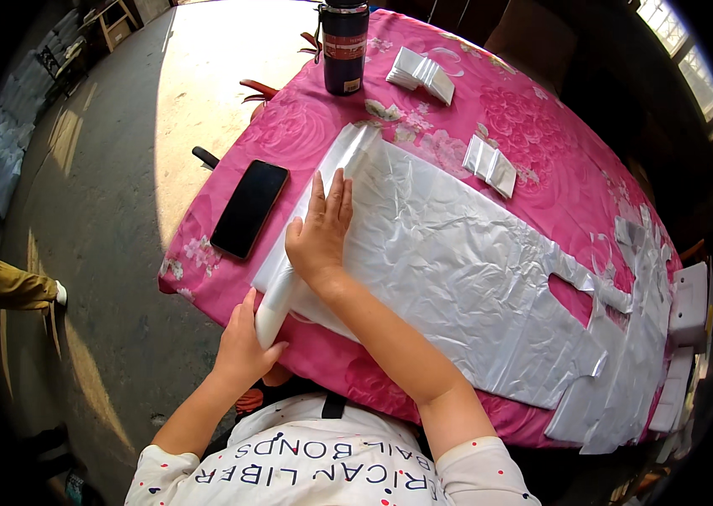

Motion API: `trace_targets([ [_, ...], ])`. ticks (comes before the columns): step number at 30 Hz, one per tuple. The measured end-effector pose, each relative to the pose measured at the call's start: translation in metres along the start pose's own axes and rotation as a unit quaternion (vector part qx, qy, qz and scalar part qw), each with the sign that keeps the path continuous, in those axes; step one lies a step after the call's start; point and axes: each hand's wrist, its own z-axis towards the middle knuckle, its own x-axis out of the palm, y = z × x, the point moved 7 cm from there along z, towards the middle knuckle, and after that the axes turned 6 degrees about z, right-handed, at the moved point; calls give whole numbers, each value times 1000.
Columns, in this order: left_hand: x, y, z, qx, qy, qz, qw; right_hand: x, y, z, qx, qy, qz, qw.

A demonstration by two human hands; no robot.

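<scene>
A stack of thin white plastic carrier bags (pixel 449 261) lies spread across the table, with cut-out handles toward the right end. Its left end is turned over into a loose, flattened roll. My left hand (pixel 245 344) grips the near end of that roll, thumb on one side and fingers on the other. Farther up the roll, my right hand (pixel 322 232) rests palm down on the plastic, fingers stretched out. How many layers the stack has, I cannot tell.
A pink flowered cloth (pixel 356 371) covers the table. Left of the bags lies a black phone (pixel 250 209). A dark flask (pixel 345 51) stands at the far edge, near two small folded white bundles (pixel 421 76). White plastic stools (pixel 689 308) are at the right. Someone's trousered leg (pixel 15 282) shows at left.
</scene>
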Motion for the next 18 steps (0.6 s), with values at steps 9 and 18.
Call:
trace_targets([
  [9, 31, -49, -20, -27, 437, -736, 516, -62, -3, -11, 302, 44, 766, 566],
  [18, 53, -117, -16, -37, 439, -609, 660, -135, -15, -15, 250, 24, 689, 680],
])
